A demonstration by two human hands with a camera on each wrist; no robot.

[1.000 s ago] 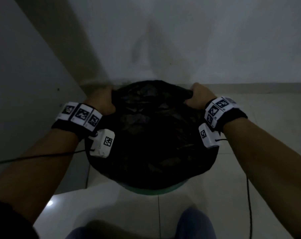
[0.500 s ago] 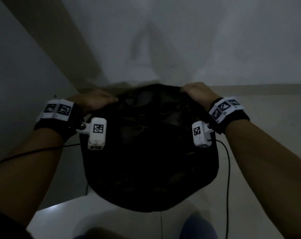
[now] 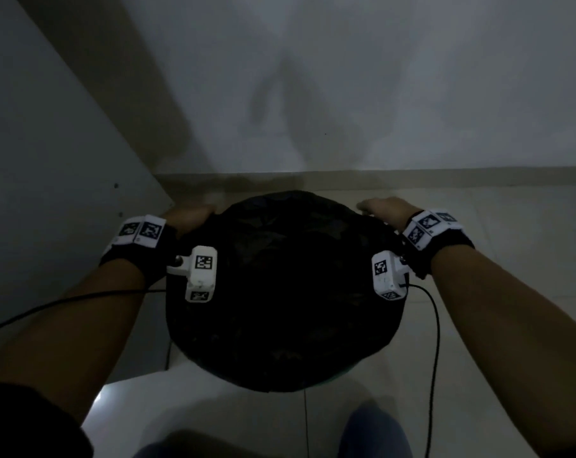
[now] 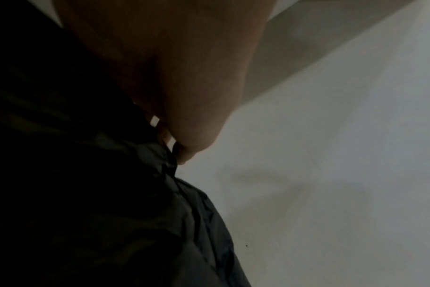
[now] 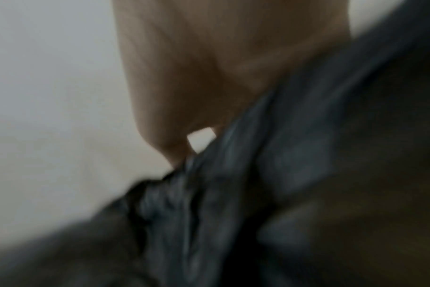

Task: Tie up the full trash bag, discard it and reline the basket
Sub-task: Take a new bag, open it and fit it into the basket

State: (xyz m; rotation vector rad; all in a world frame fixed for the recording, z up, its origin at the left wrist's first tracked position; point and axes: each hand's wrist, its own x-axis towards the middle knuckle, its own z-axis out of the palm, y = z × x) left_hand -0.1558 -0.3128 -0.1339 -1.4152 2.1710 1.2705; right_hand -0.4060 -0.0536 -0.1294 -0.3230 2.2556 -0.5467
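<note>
Looks like a dim corner of a home: shiny tiled floor, plain white wall, low baseboard, and a grey cabinet side on the left.

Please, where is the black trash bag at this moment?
In the head view the trash bag sits in the middle, on the floor near the wall, between the left hand and the right hand, which pinch its edges.

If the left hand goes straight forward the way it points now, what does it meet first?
Probably the wall. The left hand grips the black trash bag at its edge and points at the wall's base; nothing shows between, though depth is unclear.
</note>
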